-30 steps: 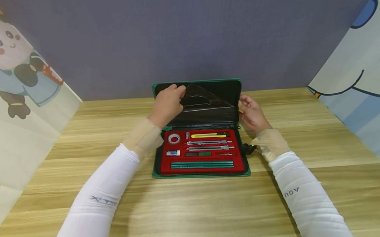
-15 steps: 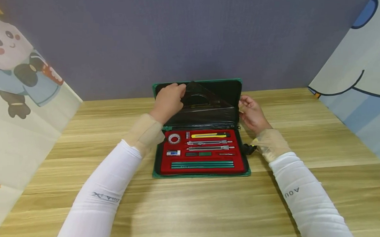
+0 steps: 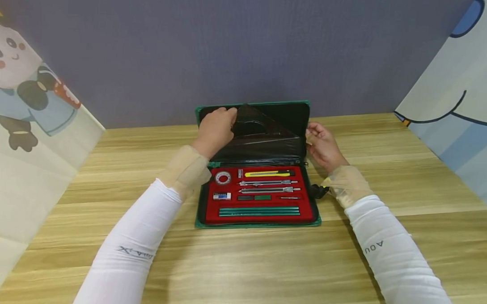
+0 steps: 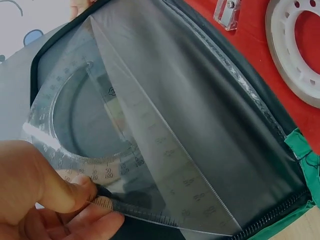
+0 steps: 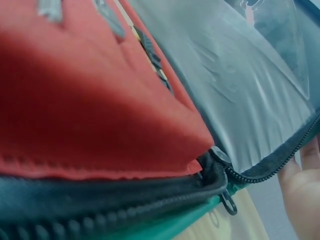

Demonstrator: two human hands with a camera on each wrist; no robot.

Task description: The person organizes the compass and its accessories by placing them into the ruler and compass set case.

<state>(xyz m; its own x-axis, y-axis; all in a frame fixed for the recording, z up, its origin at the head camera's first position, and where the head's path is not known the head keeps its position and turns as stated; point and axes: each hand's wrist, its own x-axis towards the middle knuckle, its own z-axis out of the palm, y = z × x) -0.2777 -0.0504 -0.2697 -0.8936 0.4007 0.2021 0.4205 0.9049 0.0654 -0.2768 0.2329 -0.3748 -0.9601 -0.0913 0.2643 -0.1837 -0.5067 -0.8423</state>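
A zip-up drawing set case (image 3: 202,225) lies unfolded on the table, its lid (image 3: 287,109) propped up at the back. In the head view, my left hand (image 3: 215,132) is at the upper left of the lid. Its thumb and fingers pinch the edge of a clear set square (image 4: 145,175) with a round protractor cut-out, as the left wrist view shows. The lower part of the set square sits in the lid's dark pocket (image 4: 215,135). My right hand (image 3: 323,146) grips the lid's right edge, with some fingertips hidden behind it; in the right wrist view only part of it shows.
The red insert (image 3: 213,217) holds a yellow utility knife (image 3: 268,174), metal compasses (image 3: 266,191), green pencils (image 3: 259,211), an eraser (image 3: 222,196), a sharpener (image 3: 240,173) and a pale ring (image 3: 223,178). A grey-blue panel (image 3: 247,49) stands behind the wooden table (image 3: 247,268).
The upper corner of the set square has risen slightly and tilted with my left hand, most of it during the first half second. My right hand and the case keep their places.
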